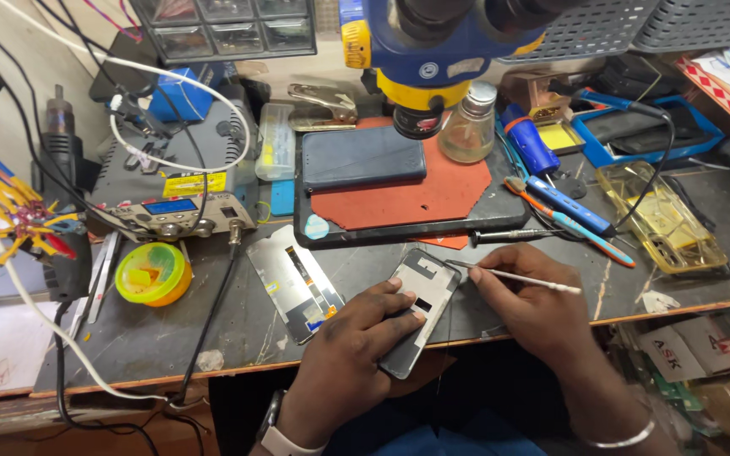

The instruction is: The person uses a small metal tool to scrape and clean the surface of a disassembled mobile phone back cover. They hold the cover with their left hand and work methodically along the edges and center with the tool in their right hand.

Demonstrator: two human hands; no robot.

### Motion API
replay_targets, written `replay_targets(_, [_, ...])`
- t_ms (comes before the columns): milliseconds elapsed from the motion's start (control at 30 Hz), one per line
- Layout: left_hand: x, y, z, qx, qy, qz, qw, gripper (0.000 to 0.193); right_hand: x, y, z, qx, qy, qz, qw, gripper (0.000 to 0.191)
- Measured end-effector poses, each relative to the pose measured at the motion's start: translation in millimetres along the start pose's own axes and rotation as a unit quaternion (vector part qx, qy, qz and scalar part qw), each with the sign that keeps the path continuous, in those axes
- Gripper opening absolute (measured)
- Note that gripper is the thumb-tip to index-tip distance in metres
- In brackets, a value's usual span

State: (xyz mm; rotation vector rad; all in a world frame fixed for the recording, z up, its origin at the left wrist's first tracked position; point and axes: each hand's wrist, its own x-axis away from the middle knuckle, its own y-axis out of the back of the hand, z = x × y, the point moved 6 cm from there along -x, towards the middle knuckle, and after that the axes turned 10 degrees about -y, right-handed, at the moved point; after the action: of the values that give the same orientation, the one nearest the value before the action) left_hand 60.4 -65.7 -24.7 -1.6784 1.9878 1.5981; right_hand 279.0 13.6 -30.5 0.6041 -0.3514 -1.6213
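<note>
- left hand [356, 342] pins the opened phone [420, 308] flat at the tabletop's [171, 338] front edge, fingers pressed on top
- right hand [530, 304] pinches a thin white-handled tool [521, 277], tip touching the phone's top edge
- loose display panel [293, 291] lies just left

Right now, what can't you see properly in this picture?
Head view only:
- Phone panel: its lower part is covered by the left hand.
- Tool tip: too thin to tell what it touches; the right hand holds it.
- Microscope: top cut off by the picture's edge.
- Drawer contents: too blurry.
</note>
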Motion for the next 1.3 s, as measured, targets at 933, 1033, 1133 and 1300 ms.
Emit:
replay_targets(933, [-1.3,0.4,1.9,0.023,0.013,0.016,1.0,0.042,-13.6,-27.1,36.5,0.026,0.164,0.019,0.986,0.012])
replay_targets(1033, [-0.7,0.7,-0.1,0.011,0.006,0.008,1.0,0.039,-16.0,-23.9,28.4,0.066,0.111,0.012,0.992,0.013])
replay_targets(1133, [0.5,0.2,1.2,0.02,0.013,-0.004,1.0,0.037,-8.0,-2.9,18.5,0.05,0.09,-0.016,0.995,0.016])
replay_targets(1300, [1.4,1.2,-0.1,0.031,-0.006,-0.023,0.999,0.04,1.7,5.5,4.8,0.041,0.047,0.01,0.998,0.016])
